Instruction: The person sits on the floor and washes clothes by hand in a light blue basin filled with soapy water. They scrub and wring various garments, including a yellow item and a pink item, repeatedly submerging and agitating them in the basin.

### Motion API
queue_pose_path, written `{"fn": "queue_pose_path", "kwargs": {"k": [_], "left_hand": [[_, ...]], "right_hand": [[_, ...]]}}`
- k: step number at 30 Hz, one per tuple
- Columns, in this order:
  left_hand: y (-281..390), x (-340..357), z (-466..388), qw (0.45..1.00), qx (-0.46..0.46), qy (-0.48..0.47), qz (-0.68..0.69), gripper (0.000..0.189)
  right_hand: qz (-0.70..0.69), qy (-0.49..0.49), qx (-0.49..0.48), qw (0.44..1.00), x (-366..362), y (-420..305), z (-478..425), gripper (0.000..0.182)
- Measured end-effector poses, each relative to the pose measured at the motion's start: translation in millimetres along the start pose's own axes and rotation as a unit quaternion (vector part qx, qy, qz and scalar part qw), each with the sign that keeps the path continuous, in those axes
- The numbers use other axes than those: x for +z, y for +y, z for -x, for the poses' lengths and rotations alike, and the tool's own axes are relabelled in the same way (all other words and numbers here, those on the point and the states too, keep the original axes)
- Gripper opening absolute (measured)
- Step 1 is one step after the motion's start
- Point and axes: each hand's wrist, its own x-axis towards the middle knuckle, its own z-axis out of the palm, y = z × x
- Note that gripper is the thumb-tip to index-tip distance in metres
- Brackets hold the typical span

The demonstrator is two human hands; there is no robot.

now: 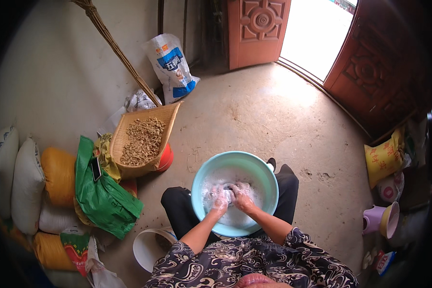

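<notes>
A light turquoise plastic basin (200, 172) sits between my knees, with white soap suds (237, 216) over the water inside. Both hands are together near its middle, coated in foam. Between them is a wet greyish cloth (229, 195), mostly hidden by fingers and suds. My left hand (220, 199) grips its left side. From the right, my right hand (242, 196) holds it with curled fingers. The exact shape of the cloth cannot be made out.
On the left, a woven winnowing basket (172, 118) of shelled walnuts or similar pieces rests on a red bucket (166, 158). A phone (96, 169) lies on a green sack (104, 201). A white bucket (144, 248) stands by my left leg. Carved double doors (259, 32) stand ajar ahead.
</notes>
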Motion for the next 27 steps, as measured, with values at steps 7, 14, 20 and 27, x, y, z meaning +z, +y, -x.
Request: {"fn": "queue_pose_path", "kwargs": {"k": [7,14,20,27], "left_hand": [[-17,36,-21,0.984,-0.125,-0.075,0.107,0.061],[-22,26,-45,0.978,-0.16,-0.123,0.052,0.053],[-7,-13,-69,0.966,-0.198,-0.12,0.113,0.057],[28,-59,-6,0.928,-0.042,0.114,0.351,0.024]], "right_hand": [[-0.054,-0.174,0.144,0.973,27,21,-24,0.047],[-0.073,-0.012,0.078,0.994,70,63,-54,0.03],[-0.124,-0.006,0.103,0.987,28,36,-73,0.041],[-0.164,0.041,0.111,0.979,-63,-21,-18,0.037]]}}
